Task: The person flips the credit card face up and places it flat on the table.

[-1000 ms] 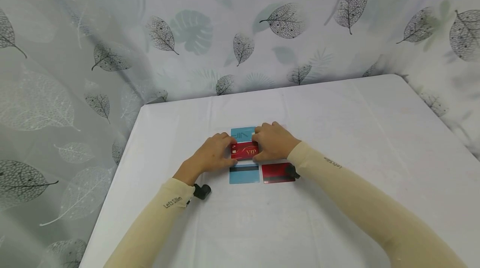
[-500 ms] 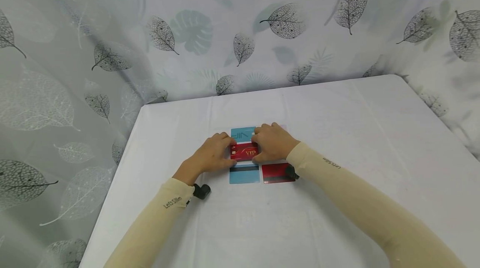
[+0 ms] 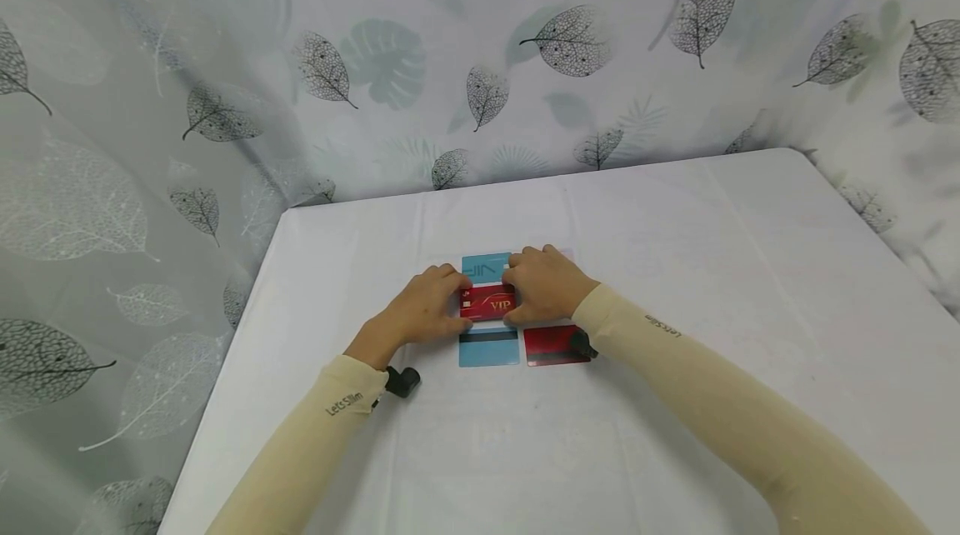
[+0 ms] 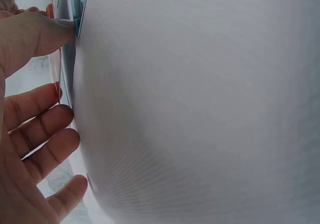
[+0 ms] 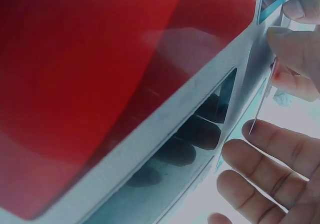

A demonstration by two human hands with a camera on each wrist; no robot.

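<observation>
At the middle of the head view, a person's left hand (image 3: pixel 422 307) and right hand (image 3: pixel 550 287) are holding a red card (image 3: pixel 487 302) from nine and three o'clock, each pinching an end of it between thumb and fingers. The handling looks unfinished: three other cards are seemingly lying released on the white surface (image 3: pixel 487 435), while the red card is not yet let go. From it, the upper blue card (image 3: pixel 485 267) is sitting at twelve o'clock, its right end hiding behind the right hand; the lower blue card (image 3: pixel 489 356) is lying at six, and the striped red card (image 3: pixel 549 342) at four. The held card is looking glossy and flat, showing a pale chip towards nine o'clock and gold "VIP" lettering towards three, reading upright. Whether it is touching the surface or hovering just above, I cannot tell.
</observation>
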